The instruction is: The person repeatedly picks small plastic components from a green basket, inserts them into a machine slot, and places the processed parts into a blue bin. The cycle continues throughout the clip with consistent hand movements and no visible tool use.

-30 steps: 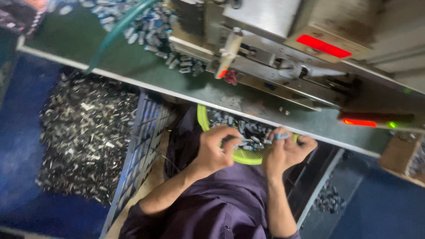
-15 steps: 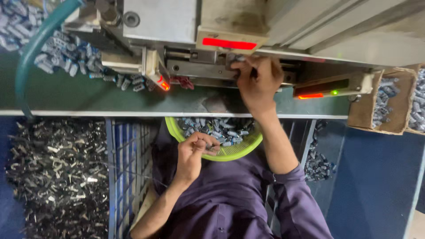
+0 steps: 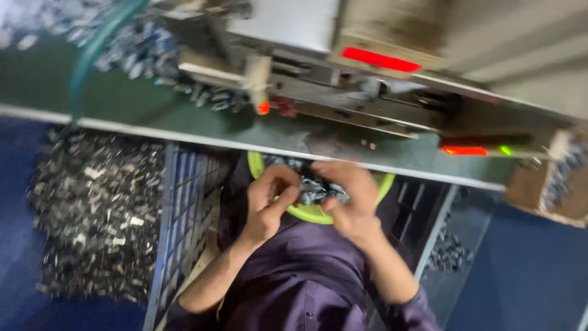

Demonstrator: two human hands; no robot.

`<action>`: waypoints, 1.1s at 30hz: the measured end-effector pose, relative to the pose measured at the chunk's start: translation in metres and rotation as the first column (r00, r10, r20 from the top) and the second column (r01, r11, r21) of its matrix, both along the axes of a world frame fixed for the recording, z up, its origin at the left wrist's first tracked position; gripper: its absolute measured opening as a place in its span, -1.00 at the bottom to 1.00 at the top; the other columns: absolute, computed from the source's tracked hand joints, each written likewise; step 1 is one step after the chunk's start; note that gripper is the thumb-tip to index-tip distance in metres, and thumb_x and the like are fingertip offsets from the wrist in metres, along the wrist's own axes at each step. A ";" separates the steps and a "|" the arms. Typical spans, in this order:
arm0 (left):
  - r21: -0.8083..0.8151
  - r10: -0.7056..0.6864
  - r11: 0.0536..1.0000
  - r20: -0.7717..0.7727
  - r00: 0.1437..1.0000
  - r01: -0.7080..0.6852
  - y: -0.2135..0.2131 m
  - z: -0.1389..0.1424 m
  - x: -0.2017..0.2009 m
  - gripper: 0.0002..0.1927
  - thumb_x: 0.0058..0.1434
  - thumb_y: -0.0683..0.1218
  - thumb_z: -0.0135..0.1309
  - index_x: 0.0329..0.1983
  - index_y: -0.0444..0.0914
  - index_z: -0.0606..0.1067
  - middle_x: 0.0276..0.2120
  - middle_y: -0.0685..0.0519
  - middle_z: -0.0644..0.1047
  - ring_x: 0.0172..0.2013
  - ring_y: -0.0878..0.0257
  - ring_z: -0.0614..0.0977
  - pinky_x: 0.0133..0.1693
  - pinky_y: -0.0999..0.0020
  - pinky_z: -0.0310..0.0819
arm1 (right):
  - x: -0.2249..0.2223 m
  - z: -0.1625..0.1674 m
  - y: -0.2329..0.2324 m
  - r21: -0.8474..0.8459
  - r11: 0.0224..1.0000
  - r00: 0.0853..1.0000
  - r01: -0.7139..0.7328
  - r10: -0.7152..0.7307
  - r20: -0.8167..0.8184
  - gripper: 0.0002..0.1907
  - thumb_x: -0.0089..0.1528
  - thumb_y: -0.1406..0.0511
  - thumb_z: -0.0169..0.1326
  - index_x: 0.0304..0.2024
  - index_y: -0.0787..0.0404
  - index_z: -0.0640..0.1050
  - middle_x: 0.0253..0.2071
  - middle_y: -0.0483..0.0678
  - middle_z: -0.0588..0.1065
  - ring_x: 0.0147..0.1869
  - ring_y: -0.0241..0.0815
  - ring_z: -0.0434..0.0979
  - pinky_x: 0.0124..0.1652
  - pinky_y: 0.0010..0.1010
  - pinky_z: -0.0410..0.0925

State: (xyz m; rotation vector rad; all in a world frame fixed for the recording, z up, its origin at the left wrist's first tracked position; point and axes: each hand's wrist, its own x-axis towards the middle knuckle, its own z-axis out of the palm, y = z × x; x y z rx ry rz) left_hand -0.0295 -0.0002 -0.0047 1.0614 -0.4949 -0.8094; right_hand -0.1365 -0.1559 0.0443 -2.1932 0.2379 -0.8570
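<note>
Under the green table's front edge (image 3: 184,136), a yellow-green bowl (image 3: 312,214) is sitting in little room. Left hand (image 3: 269,205) and right hand (image 3: 346,199) are both pinching small metal parts (image 3: 313,190) over it.

A green workbench (image 3: 153,116) carries a grey machine (image 3: 294,37) with red lamps (image 3: 380,60), above a blue floor (image 3: 520,276).

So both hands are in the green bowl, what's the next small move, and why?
Probably pinch one metal part free and lift it. Left hand and right hand both sit over the pile in the bowl; blur hides any grip.
</note>
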 end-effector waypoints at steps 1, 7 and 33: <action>0.017 0.000 1.000 -0.008 1.000 0.000 0.000 0.001 0.000 -0.84 0.35 -0.17 0.11 -0.10 -0.32 0.41 -0.24 0.08 0.50 -0.27 0.39 0.52 -0.21 0.49 0.41 | -0.003 -0.016 0.013 0.071 0.996 0.995 -0.051 0.057 -0.084 -0.67 0.08 0.37 0.21 -0.13 0.42 0.56 -0.11 0.16 0.58 -0.01 0.08 0.61 -0.01 -0.21 0.45; 0.120 0.011 0.991 0.303 0.953 -0.049 -0.009 -0.001 -0.005 -0.84 0.18 -0.31 0.15 -0.20 -0.35 0.44 -0.16 0.04 0.49 -0.22 0.36 0.58 -0.27 0.44 0.53 | -0.026 -0.071 0.053 0.407 0.885 0.970 0.227 -0.245 -0.010 -0.89 0.22 0.59 0.10 -0.23 0.40 0.57 -0.15 0.09 0.61 -0.14 -0.20 0.65 -0.21 -0.52 0.54; -0.666 -0.345 0.713 -0.058 0.937 0.221 0.043 0.064 0.070 -0.82 -0.02 -0.25 0.10 -0.31 -0.31 0.50 -0.42 -0.01 0.55 -0.42 0.13 0.63 -0.37 0.28 0.49 | -0.056 -0.080 -0.011 0.734 0.645 0.894 0.213 -0.432 0.120 -0.62 0.19 0.68 0.09 -0.14 0.26 0.28 -0.15 0.24 0.57 -0.13 -0.15 0.61 -0.17 -0.42 0.50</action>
